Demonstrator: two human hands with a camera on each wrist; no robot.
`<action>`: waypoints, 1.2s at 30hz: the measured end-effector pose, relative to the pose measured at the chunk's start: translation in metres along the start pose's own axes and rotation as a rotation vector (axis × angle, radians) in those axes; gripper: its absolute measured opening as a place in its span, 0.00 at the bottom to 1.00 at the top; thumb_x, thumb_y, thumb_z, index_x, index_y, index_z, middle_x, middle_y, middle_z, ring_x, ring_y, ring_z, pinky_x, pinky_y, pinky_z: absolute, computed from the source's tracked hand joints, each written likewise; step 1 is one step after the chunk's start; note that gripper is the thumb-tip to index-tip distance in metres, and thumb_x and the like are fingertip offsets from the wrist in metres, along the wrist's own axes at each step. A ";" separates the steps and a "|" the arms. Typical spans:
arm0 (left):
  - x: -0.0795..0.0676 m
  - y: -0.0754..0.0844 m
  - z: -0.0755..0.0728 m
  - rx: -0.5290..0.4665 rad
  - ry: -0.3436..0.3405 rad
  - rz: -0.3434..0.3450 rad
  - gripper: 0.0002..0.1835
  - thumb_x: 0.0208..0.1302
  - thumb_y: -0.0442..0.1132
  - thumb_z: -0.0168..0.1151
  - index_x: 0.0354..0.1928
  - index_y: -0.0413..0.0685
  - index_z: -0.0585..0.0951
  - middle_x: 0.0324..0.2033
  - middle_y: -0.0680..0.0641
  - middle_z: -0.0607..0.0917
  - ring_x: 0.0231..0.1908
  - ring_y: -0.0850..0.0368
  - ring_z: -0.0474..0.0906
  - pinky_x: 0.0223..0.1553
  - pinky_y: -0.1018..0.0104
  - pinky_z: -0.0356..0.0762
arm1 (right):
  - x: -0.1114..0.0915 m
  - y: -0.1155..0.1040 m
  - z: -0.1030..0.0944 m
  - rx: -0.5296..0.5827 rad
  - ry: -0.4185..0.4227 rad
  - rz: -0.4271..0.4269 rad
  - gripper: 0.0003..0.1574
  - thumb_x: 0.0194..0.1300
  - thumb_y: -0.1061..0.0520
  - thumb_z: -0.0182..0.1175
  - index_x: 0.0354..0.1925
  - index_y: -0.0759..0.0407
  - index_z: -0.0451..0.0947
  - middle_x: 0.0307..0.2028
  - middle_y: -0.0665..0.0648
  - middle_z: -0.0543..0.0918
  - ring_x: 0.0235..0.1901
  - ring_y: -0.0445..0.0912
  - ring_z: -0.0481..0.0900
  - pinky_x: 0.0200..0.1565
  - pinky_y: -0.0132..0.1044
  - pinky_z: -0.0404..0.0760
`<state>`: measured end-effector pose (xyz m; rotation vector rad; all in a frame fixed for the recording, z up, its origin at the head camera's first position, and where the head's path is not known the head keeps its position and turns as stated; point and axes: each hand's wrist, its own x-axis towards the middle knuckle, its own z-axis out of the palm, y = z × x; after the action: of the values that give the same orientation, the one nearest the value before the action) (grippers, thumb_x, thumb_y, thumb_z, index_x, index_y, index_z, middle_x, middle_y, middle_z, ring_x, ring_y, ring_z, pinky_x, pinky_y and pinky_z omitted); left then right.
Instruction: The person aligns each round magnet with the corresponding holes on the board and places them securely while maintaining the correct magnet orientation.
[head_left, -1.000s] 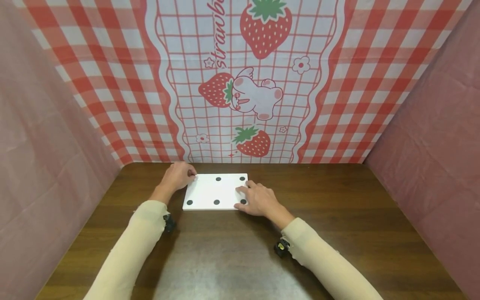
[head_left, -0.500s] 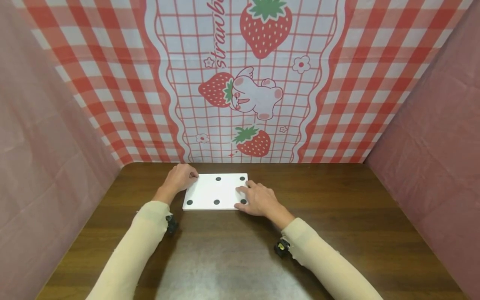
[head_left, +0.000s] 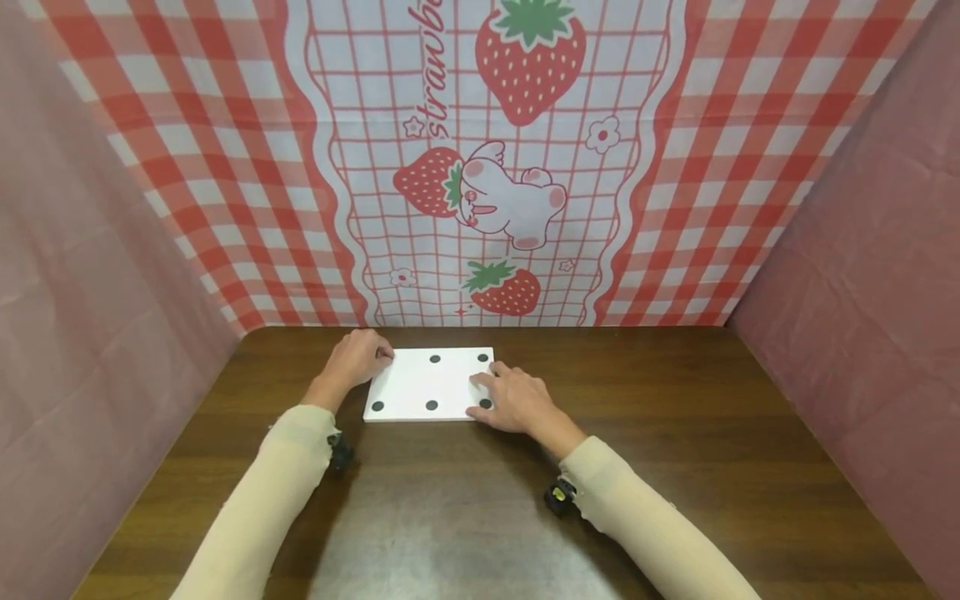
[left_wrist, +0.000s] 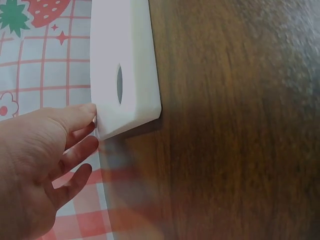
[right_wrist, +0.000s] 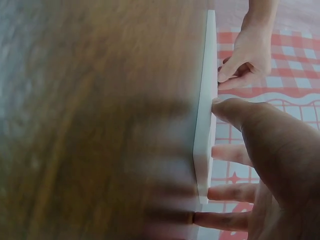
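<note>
A white rectangular board lies flat on the table, with several black round discs along its two long sides. My left hand is at the far left corner, thumb and index finger brought together there. In the right wrist view, a small dark bit shows at the tips of that left hand; the fingers hide most of it. My right hand rests on the board's right end with fingers spread. Its thumb and index finger touch the top, and another finger reaches the right edge.
The brown wooden table extends around the board. Behind it hangs a red and white strawberry cloth, with pink cloths at both sides. A small black camera sits at each wrist.
My left hand shifts slightly right and then back a little, staying at the far left corner. My right hand and the board hold still. The head view tilts slightly.
</note>
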<state>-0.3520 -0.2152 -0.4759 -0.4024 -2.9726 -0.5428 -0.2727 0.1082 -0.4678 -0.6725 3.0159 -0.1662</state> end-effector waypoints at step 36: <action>-0.052 0.052 -0.041 0.143 0.146 0.202 0.14 0.75 0.40 0.74 0.58 0.49 0.93 0.52 0.43 0.97 0.47 0.44 0.93 0.49 0.45 0.91 | -0.044 0.067 -0.034 0.042 0.248 -0.126 0.33 0.79 0.32 0.66 0.71 0.46 0.87 0.71 0.62 0.88 0.72 0.63 0.84 0.63 0.67 0.86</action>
<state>-0.2864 -0.1954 -0.4275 -0.6123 -2.7664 -0.3215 -0.2632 0.1900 -0.4406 -0.9010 3.1913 -0.3417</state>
